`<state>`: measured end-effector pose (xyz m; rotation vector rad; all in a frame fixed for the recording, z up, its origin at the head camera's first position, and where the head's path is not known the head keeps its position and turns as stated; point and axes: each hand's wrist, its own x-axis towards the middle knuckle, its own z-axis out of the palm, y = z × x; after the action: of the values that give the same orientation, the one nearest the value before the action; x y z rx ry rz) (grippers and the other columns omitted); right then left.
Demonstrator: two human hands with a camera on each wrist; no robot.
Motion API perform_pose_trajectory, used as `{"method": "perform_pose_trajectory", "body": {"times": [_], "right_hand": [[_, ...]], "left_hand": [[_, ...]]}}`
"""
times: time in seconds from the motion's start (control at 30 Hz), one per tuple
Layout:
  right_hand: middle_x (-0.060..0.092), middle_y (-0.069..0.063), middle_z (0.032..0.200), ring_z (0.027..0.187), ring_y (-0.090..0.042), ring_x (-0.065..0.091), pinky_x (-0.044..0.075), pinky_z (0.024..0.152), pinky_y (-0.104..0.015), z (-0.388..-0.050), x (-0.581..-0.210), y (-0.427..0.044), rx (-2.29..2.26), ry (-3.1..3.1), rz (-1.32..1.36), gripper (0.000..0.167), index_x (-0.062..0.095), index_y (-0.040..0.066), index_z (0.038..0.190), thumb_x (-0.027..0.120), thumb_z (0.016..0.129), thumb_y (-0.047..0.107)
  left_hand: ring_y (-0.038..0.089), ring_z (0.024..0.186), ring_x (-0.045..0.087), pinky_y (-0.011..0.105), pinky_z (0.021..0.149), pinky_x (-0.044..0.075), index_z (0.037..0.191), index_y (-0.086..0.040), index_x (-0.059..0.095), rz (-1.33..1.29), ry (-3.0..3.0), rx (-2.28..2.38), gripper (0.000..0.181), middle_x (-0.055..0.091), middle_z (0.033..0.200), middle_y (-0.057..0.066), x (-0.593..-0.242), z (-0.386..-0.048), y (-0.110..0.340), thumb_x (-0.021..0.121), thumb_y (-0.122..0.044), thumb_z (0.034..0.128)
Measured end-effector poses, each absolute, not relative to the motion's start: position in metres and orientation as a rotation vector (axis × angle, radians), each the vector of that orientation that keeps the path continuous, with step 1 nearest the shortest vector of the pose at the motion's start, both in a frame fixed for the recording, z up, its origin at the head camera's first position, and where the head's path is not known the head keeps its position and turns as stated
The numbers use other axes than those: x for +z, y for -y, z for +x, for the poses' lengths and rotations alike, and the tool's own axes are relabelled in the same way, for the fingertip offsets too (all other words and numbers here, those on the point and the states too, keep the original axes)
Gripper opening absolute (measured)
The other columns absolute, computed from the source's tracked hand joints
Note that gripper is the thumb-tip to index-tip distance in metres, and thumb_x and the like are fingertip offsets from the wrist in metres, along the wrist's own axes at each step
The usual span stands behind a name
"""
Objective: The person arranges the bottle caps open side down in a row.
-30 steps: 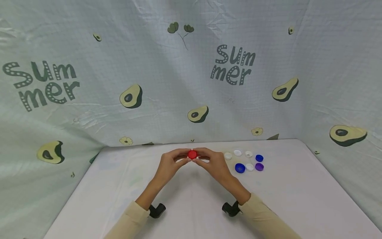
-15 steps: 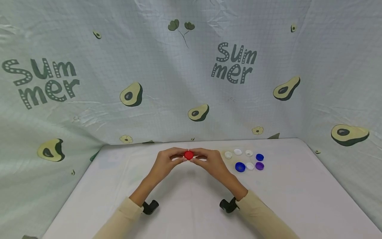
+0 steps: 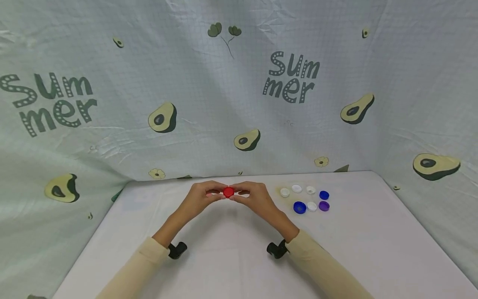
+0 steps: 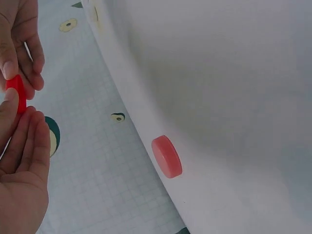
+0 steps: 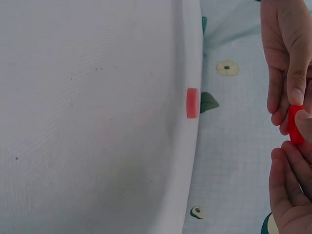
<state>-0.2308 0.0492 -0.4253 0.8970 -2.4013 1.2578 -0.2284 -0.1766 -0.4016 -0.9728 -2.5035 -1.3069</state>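
Red cap (image 3: 228, 192), one, held above the worktop (image 3: 228, 265); left hand (image 3: 201, 195) and right hand (image 3: 257, 195) each pinching one side with thumb and fingers. Second red cap (image 4: 166, 157), on the worktop near its far edge, behind the left hand. Right of the right hand: white caps (image 3: 285, 192), four; blue caps (image 3: 299, 207), two; purple cap (image 3: 324, 206), one. Beyond the worktop: pale cloth (image 3: 209, 153), avocado and lettering prints
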Motion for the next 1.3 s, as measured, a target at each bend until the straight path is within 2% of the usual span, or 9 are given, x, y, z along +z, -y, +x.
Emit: {"method": "perform_pose_trajectory", "body": {"times": [0.17,0.33,0.4,0.7,0.97,1.3], "right_hand": [[0.076,-0.005,0.112,0.101,-0.018,0.072,0.057,0.088,-0.023,-0.242,-0.43,-0.043,1.315,2.43,0.9,0.034,0.076,0.006,0.117,0.083,0.085,0.015],[0.076,-0.005,0.11,0.1,-0.022,0.072,0.058,0.087,-0.025,-0.253,-0.434,-0.041,1.343,2.454,0.875,0.033,0.077,0.006,0.116,0.083,0.085,0.014],[0.076,-0.005,0.11,0.098,-0.023,0.073,0.058,0.086,-0.025,-0.256,-0.435,-0.041,1.343,2.477,0.853,0.033,0.077,0.006,0.116,0.083,0.085,0.013],[0.076,-0.005,0.108,0.096,-0.019,0.072,0.059,0.084,-0.025,-0.266,-0.452,-0.03,1.398,2.568,0.762,0.032,0.077,0.006,0.116,0.083,0.086,0.014],[0.077,-0.001,0.1,0.086,-0.01,0.069,0.057,0.078,-0.021,-0.276,-0.456,-0.012,1.346,2.693,0.735,0.026,0.079,0.01,0.111,0.083,0.086,0.014],[0.078,-0.002,0.095,0.082,-0.008,0.068,0.055,0.074,-0.02,-0.291,-0.456,-0.005,1.35,2.769,0.77,0.022,0.08,0.006,0.107,0.083,0.084,0.009]], "left_hand": [[0.029,0.105,0.071,0.045,0.088,0.06,0.116,-0.002,0.075,-0.919,2.581,-1.286,0.029,0.075,0.113,0.01,-0.403,-0.236,0.182,0.079,-0.004,0.0869],[0.033,0.107,0.07,0.038,0.075,0.062,0.117,-0.004,0.075,-0.872,2.671,-1.277,0.028,0.074,0.114,0.011,-0.403,-0.246,0.184,0.078,-0.006,0.0885],[0.034,0.108,0.069,0.036,0.074,0.062,0.116,-0.004,0.075,-0.877,2.693,-1.267,0.027,0.074,0.114,0.011,-0.404,-0.25,0.184,0.078,-0.007,0.0891],[0.03,0.105,0.068,0.048,0.095,0.055,0.112,0.001,0.075,-0.935,2.711,-1.224,0.025,0.075,0.109,0.011,-0.419,-0.266,0.19,0.078,0.001,0.0865],[0.03,0.104,0.068,0.05,0.096,0.054,0.11,0.0,0.075,-0.922,2.774,-1.173,0.023,0.075,0.106,0.01,-0.43,-0.273,0.205,0.075,0.004,0.0872],[0.029,0.101,0.069,0.048,0.091,0.056,0.107,0.0,0.075,-0.967,2.842,-1.048,0.021,0.075,0.103,0.009,-0.437,-0.289,0.211,0.078,0.0,0.0859]]}}
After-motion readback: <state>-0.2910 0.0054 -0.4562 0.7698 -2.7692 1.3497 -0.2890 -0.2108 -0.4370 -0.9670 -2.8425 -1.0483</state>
